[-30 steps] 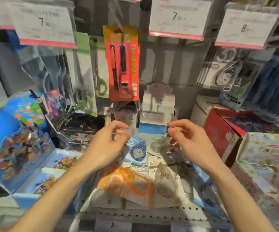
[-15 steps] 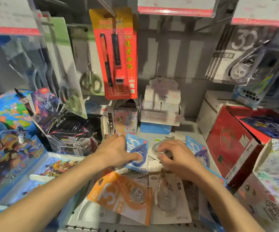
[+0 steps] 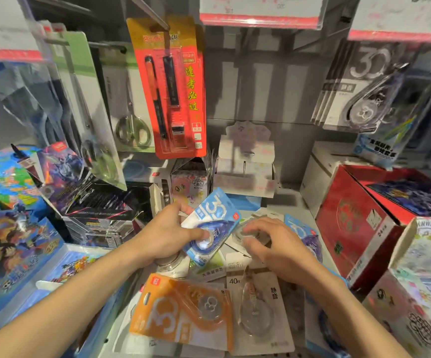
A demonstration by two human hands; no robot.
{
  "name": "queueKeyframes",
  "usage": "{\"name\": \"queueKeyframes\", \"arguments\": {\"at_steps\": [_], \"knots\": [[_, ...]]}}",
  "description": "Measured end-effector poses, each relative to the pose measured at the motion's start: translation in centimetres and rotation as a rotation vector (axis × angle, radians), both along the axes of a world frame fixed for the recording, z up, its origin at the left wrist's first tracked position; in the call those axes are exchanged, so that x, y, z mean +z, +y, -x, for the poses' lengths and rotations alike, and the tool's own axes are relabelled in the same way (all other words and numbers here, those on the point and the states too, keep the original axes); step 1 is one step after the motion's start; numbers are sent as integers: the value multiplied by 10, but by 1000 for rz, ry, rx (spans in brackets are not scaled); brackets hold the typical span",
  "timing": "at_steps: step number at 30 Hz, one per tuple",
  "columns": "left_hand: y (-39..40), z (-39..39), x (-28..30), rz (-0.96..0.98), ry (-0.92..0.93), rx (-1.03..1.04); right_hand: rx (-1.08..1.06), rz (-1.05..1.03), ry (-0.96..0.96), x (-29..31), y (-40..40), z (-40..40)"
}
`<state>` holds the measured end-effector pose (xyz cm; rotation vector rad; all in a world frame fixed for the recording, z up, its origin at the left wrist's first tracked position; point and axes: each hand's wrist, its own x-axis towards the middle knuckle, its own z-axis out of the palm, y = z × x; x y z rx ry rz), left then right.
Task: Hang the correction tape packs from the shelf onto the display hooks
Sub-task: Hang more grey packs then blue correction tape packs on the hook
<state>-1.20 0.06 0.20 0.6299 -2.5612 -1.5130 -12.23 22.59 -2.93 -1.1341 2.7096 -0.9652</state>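
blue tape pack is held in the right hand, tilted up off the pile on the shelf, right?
Not quite: the head view shows the left hand gripping the blue tape pack, tilted up off the pile. The right hand rests on a clear pack beside it.

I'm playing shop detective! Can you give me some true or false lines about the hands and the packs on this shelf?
1. The left hand holds a blue correction tape pack. True.
2. The orange correction tape pack hangs on a hook. False: it lies on the shelf, near the front edge.
3. The right hand reaches onto a clear pack on the pile. True.
4. The red pen pack lies flat on the shelf. False: it hangs from a hook above.
5. The scissors pack hangs left of the red pen pack. True.
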Motion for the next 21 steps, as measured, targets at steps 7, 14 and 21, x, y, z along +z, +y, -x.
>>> {"name": "queueKeyframes", "arguments": {"at_steps": [7, 14, 21], "knots": [[21, -5, 14, -395, 189, -34, -102, 559, -559, 22, -12, -10], [41, 8, 20, -451, 254, -128, 0, 744, -608, 48, 4, -12], [53, 25, 9, -415, 240, -112, -253, 424, -215, 47, 31, 1]]}}
